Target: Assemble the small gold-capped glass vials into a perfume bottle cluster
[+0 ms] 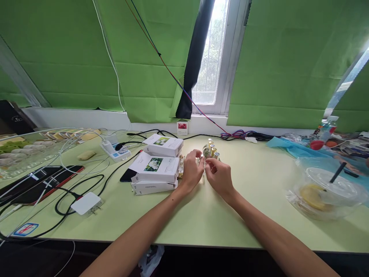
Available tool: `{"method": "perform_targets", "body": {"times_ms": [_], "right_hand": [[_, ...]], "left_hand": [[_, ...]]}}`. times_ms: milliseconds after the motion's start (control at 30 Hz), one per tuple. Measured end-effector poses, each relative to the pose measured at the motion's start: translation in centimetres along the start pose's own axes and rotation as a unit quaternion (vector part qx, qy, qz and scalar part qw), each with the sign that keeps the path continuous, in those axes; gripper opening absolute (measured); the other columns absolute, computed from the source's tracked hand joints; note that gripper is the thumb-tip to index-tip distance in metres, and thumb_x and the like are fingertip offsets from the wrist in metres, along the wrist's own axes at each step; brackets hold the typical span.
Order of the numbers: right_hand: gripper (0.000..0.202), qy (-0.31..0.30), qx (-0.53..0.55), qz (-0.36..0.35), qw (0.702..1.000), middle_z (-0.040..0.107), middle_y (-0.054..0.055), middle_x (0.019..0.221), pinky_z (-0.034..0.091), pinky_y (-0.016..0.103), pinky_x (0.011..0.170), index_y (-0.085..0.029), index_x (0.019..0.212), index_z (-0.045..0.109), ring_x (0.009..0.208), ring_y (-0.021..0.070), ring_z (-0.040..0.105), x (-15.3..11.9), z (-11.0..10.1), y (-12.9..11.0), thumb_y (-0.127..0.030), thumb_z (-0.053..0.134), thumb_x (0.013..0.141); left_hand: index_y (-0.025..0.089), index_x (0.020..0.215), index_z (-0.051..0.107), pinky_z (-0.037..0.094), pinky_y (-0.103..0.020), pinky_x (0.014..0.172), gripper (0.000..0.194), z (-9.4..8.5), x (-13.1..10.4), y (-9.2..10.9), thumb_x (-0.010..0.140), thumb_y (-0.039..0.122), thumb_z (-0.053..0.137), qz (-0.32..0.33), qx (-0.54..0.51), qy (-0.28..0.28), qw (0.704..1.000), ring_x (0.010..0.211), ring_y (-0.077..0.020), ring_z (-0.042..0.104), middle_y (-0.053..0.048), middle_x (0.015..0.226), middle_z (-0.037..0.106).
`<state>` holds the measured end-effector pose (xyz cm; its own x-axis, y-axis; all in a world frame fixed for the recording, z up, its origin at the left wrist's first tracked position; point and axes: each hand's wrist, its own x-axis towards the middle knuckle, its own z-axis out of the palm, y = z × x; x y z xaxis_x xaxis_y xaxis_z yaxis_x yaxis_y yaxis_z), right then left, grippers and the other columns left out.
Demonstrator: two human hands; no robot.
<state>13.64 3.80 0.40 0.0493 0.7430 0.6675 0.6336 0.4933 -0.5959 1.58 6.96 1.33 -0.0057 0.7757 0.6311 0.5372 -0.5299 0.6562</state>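
My left hand (192,169) and my right hand (219,175) meet near the middle of the pale green table (201,215), fingers pinched together on a small clear bottle (204,163) between them. Just behind the hands stands a cluster of small glass bottles with gold caps (211,150). To the left of my left hand lies a stack of white boxes with a flower picture (155,169), and another such box (163,145) sits behind it.
A power strip (115,151), a white charger (86,203), black cables and phones (40,184) crowd the left. A small red-and-white card (182,128) leans on the sill. A bagged plastic cup with a straw (325,192) sits at right.
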Motion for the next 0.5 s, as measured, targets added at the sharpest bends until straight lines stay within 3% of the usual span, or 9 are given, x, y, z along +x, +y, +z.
{"method": "perform_targets", "body": {"times_ms": [100,500], "right_hand": [[0.023,0.025,0.028,0.03,0.999,0.069,0.002,0.072,0.045,0.026,0.059,-0.019,0.096,0.068,0.053,0.0138,0.058,0.3,-0.3,-0.2,-0.028,0.048,0.092],[0.023,-0.015,0.039,0.061,0.997,0.065,0.0,0.062,0.044,0.026,0.058,-0.018,0.1,0.067,0.054,0.0157,0.059,0.5,-0.3,0.1,-0.036,0.053,0.094]], "left_hand": [[0.02,0.093,0.062,0.05,-0.033,0.08,0.007,0.2,-0.6,0.2,0.088,0.017,0.06,0.0,-0.034,-0.009,0.999,0.088,-0.0182,0.064,-0.004,0.094,0.069],[0.02,0.092,0.063,0.051,-0.033,0.081,0.006,0.5,-1.5,0.7,0.089,0.018,0.058,-0.005,-0.043,-0.014,0.999,0.087,-0.0177,0.063,-0.004,0.094,0.068]]}}
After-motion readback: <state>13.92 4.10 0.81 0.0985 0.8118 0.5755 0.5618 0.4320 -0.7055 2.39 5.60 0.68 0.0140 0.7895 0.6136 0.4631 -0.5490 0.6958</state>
